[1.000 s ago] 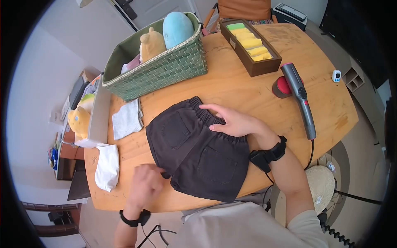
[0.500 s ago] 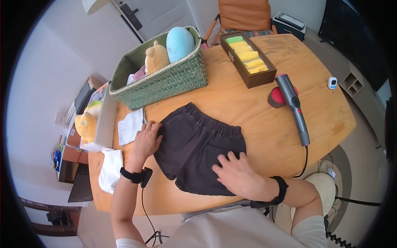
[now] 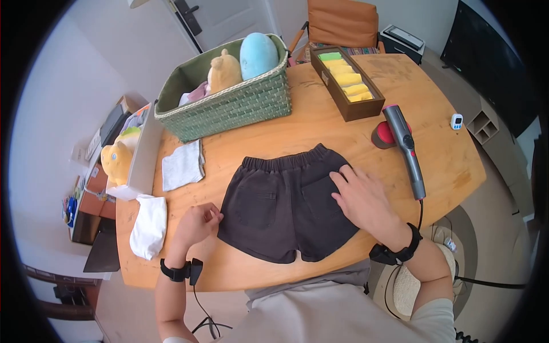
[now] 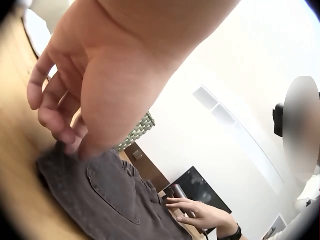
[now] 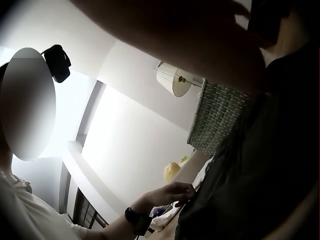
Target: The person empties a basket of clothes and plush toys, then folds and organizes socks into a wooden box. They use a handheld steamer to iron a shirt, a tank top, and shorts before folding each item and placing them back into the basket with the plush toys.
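Dark grey shorts [image 3: 289, 206] lie flat on the wooden table, elastic waistband away from the person and leg hems toward them. A back pocket shows on each half. At the left side edge, my left hand [image 3: 196, 224] pinches the cloth between thumb and fingers; the left wrist view shows the fingertips [image 4: 75, 142] right at the edge of the shorts. My right hand [image 3: 366, 200] rests on the right side of the shorts, its fingers loosely extended over the pocket. In the right wrist view that hand is dark and its fingertips are hidden.
A green woven basket [image 3: 229, 111] with plush toys stands at the back left. Left of the shorts are a folded grey cloth [image 3: 183, 166], a white cloth [image 3: 148, 226] and a white box [image 3: 137, 166]. A brown box [image 3: 366, 108] of yellow cloths and a grey hair styler [image 3: 407, 148] lie right.
The shorts have turned from a slant to lie nearly square to the person. My right hand went from waistband to lower leg, then up to the right side; my left hand is back lower at the left edge.
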A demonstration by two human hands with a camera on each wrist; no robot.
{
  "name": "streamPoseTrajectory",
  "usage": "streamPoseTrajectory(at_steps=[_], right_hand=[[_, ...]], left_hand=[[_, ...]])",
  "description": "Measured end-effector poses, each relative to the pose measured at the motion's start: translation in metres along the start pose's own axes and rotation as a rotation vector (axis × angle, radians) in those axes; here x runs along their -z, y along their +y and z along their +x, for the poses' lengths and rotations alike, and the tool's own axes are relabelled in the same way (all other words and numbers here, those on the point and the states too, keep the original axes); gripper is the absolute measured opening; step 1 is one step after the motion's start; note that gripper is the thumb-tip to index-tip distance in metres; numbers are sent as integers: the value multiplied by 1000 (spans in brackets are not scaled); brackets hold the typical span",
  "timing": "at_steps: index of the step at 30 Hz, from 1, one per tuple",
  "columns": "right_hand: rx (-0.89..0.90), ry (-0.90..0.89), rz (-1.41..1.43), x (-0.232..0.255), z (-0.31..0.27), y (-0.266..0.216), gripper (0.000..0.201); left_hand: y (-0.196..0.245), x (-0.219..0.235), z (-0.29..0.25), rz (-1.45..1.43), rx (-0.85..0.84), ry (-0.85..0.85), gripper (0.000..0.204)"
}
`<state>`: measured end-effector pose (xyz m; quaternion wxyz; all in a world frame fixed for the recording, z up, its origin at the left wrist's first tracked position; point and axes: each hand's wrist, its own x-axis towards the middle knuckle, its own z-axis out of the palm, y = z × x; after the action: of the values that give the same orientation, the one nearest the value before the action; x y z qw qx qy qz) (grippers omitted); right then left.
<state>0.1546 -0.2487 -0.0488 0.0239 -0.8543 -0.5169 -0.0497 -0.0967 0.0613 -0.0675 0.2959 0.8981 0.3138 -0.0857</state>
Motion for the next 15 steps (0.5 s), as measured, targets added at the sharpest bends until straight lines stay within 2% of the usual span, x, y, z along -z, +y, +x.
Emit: streamPoseTrajectory(at_steps=[2,3,5,6,10,12,13,15], right_hand=[[-124,-211,275,18,13,-8,31],[-121,-208,270,13,21,-5,31],[-87,30,283,7,41,3,27],[-144,-41,224,16,50,5,29],[-190,-10,175,14,81,19,31],[-256,-175,159,4,95,27,37],[-250,-176,152,-2,101,29,37],[-256,-318,256,-18,113,33,46]], left_hand=[[-11,1,5,40,-91,137,12],[-17,2,10,37,-92,142,12],[-25,4,19,-91,-143,107,14],[-25,6,21,-90,-153,111,14],[-26,7,26,-141,-143,91,17],[-28,6,32,-160,-144,90,19],[-29,4,39,-182,-175,108,23],[-25,3,51,-206,-202,133,28]])
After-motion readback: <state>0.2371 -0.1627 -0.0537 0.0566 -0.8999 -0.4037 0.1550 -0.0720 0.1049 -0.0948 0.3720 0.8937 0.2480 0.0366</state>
